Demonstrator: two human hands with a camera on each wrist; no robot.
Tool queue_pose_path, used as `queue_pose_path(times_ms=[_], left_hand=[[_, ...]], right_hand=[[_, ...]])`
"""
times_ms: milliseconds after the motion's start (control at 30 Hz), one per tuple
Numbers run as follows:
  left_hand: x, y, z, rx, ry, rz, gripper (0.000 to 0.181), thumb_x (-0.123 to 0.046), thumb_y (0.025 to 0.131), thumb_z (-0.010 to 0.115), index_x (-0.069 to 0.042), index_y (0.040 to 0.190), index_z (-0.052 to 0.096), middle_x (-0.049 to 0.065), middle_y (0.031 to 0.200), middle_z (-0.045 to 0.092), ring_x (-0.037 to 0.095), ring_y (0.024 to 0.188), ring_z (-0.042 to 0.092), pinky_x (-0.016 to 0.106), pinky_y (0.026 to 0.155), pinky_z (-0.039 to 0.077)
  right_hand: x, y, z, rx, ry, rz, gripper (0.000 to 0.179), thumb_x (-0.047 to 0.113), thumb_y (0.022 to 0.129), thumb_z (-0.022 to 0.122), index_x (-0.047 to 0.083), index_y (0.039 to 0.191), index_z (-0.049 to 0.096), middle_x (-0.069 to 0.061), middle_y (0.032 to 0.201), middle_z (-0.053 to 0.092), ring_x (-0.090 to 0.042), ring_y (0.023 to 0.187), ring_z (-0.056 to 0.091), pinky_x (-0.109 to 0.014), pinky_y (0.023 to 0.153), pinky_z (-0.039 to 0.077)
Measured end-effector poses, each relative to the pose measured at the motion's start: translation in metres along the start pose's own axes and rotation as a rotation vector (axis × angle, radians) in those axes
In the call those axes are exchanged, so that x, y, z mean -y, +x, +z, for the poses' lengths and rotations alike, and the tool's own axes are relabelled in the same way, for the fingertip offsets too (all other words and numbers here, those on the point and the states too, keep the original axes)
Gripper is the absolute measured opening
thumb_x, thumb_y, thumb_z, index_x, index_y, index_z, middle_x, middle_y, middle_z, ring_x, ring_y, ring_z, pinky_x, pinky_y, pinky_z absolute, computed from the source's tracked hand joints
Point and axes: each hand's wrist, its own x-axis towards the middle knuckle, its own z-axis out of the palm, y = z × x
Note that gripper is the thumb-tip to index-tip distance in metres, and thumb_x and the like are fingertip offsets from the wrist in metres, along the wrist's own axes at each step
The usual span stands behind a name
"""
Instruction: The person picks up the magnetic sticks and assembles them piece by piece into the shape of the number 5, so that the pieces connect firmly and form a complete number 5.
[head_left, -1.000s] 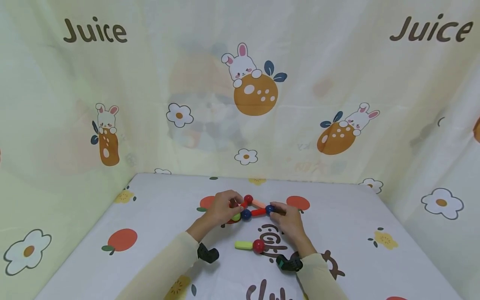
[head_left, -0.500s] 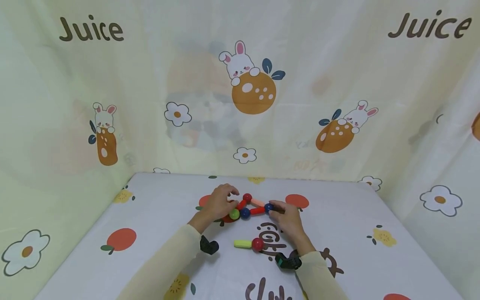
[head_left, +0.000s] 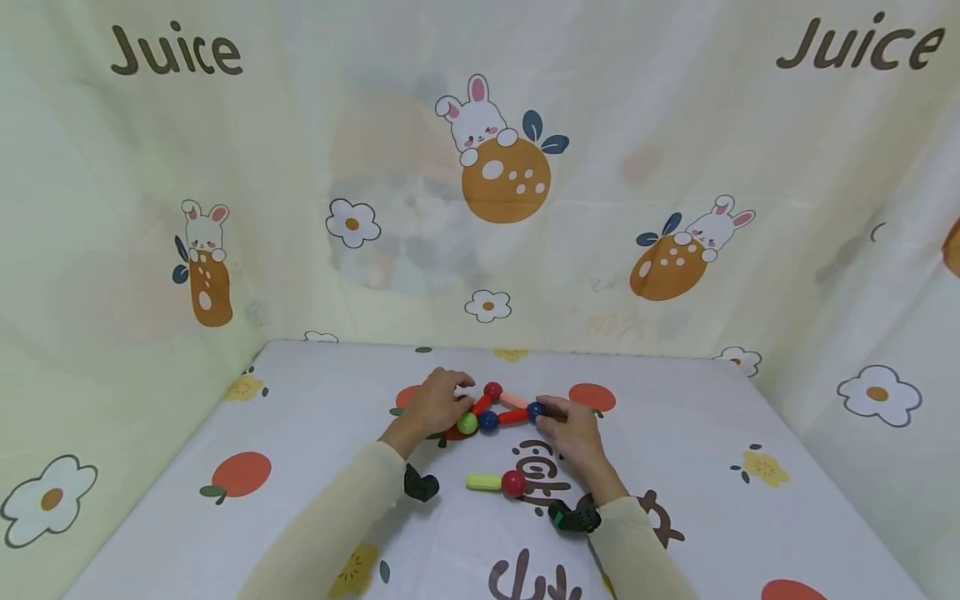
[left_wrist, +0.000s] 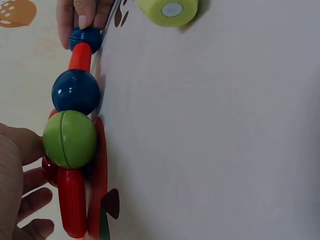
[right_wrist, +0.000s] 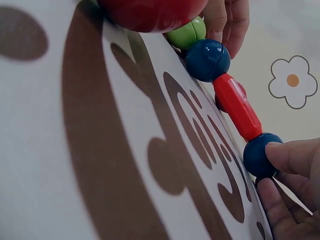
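Observation:
A closed shape of toy magnetic balls and rods lies on the table. A red ball (head_left: 492,390) forms its far corner, joined by a pink rod (head_left: 513,400) to the right-hand blue ball (head_left: 536,412). A red rod (head_left: 513,417) links that ball to a second blue ball (head_left: 488,422), with a green ball (head_left: 467,423) right beside it. From the green ball sticks out another red rod (left_wrist: 73,202). My right hand (head_left: 576,433) pinches the right-hand blue ball between thumb and fingers. My left hand (head_left: 433,407) is at the green ball, its fingers loosely spread.
Nearer to me, a yellow-green rod (head_left: 483,482) attached to a red ball (head_left: 513,483) lies on the table. The white tablecloth (head_left: 675,467) bears printed fruit and lettering. A patterned curtain (head_left: 405,275) hangs behind and at both sides.
The left fingers have loosened from the left end of the shape and drawn slightly back, uncovering the green ball. The right hand keeps its pinch on the blue ball.

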Motion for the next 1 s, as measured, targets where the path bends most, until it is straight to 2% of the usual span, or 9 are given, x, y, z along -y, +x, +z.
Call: queue_pose_path(times_ms=[167,367,467,700,833,1000], left_hand=[[0.0008,0.0009,0.0013,0.018,0.020,-0.012,0.031,-0.025,0.097,0.069,-0.012,0.125,0.072,0.006,0.112,0.061,0.019,0.104,0.053,0.034,0.084,0.055],[0.0017,0.0004,0.0008,0.036,0.005,-0.031,0.033,-0.028,0.097,0.069,-0.010,0.124,0.072,0.005,0.112,0.062,0.020,0.105,0.052,0.034,0.087,0.054],[0.0024,-0.0001,-0.0001,0.039,0.011,-0.029,0.033,-0.030,0.097,0.070,-0.010,0.124,0.073,0.004,0.113,0.065,0.021,0.106,0.053,0.038,0.092,0.052],[0.0039,0.0006,-0.0038,0.047,0.014,0.014,0.033,-0.029,0.098,0.069,-0.009,0.124,0.073,0.003,0.111,0.071,0.025,0.109,0.057,0.054,0.110,0.037],[0.0062,0.0009,-0.0023,0.044,0.008,0.032,0.032,-0.028,0.098,0.068,-0.010,0.124,0.071,0.002,0.110,0.069,0.022,0.105,0.058,0.053,0.108,0.039],[0.0065,0.0004,-0.0013,0.028,-0.039,0.034,0.032,-0.026,0.099,0.068,-0.009,0.126,0.069,0.003,0.110,0.067,0.021,0.102,0.058,0.044,0.097,0.050]], right_hand=[[-0.0003,-0.0005,0.0000,-0.004,0.002,-0.007,0.038,0.009,0.096,0.069,0.011,0.134,0.067,-0.010,0.128,0.069,-0.029,0.122,0.061,-0.049,0.106,0.047],[-0.0010,-0.0002,0.0002,-0.007,0.003,0.004,0.038,0.010,0.096,0.070,0.012,0.133,0.068,-0.009,0.127,0.069,-0.028,0.121,0.061,-0.049,0.106,0.047],[-0.0010,0.0001,0.0006,-0.007,0.004,0.006,0.038,0.010,0.096,0.070,0.012,0.133,0.068,-0.009,0.126,0.069,-0.027,0.120,0.061,-0.049,0.106,0.048],[0.0003,0.0002,0.0022,-0.010,0.005,0.014,0.038,0.010,0.096,0.070,0.012,0.133,0.068,-0.009,0.125,0.070,-0.027,0.119,0.061,-0.048,0.105,0.049],[0.0006,0.0002,0.0025,-0.008,0.009,0.024,0.038,0.010,0.096,0.069,0.013,0.134,0.067,-0.009,0.125,0.069,-0.027,0.119,0.061,-0.049,0.105,0.048],[-0.0007,0.0007,0.0012,-0.006,0.003,0.020,0.038,0.010,0.096,0.069,0.013,0.134,0.067,-0.009,0.127,0.069,-0.029,0.121,0.061,-0.050,0.106,0.047]])
